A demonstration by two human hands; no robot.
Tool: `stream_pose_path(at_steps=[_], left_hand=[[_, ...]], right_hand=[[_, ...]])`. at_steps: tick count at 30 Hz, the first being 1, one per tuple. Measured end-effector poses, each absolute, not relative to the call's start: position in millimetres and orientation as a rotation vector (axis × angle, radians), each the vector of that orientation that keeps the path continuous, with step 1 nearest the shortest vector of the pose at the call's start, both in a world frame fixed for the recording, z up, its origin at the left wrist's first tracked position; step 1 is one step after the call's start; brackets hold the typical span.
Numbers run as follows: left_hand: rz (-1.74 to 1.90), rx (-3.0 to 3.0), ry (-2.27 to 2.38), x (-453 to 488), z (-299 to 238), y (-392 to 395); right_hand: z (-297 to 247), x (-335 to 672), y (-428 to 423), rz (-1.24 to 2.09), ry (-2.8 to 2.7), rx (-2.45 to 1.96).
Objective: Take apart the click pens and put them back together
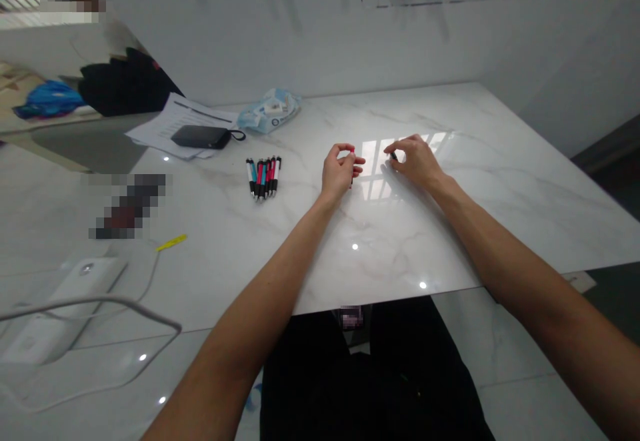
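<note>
The bare left hand [343, 169] is holding a slim, pen-like object of pinkish red and dark colour [352, 153] upright over the middle of the glossy white marble-patterned table [505, 174], its thumb and forefinger curling round the piece while the other fingers are pointing loosely to the right; the bare right hand [417, 161], just to the right and apart from it, is pinching a small dark piece [393, 155] between thumb and fingertips, though its exact shape is too small to tell; to the left of both hands, a tight cluster of pens with white, teal and pink barrels and black grips [263, 179] is lying side by side, tips facing the near edge; beyond the pens, a crumpled pale-blue and white plastic packet [270, 111] is resting near the wall, and to its left a flat dark-grey case with a wrist loop [201, 137] is lying on printed white paper sheets [165, 127]; at the near left, a thin bright-yellow strip [171, 242] is lying beside a long white device [65, 307], with a grey cable [115, 299] looping across it.
</note>
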State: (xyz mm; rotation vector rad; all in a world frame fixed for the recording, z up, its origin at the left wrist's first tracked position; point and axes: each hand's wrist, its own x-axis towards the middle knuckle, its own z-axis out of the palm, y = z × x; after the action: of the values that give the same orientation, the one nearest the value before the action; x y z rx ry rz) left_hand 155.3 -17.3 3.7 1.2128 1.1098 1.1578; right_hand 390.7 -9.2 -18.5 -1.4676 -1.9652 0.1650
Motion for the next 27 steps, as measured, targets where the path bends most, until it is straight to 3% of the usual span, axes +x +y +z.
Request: stream_pose_path(at_steps=[10, 18, 27], left_hand=[[1.249, 1.227, 1.103, 156, 3, -17], [1.362, 1.206, 1.064, 153, 2, -15], [1.178, 1.04, 0.982, 154, 7, -19]], right_hand=[[-7, 378, -18, 0.194, -1.922, -1.419], [2, 329, -48, 0.696, -1.748, -1.211], [-2, 349, -29, 0.589, -1.591, -1.295]])
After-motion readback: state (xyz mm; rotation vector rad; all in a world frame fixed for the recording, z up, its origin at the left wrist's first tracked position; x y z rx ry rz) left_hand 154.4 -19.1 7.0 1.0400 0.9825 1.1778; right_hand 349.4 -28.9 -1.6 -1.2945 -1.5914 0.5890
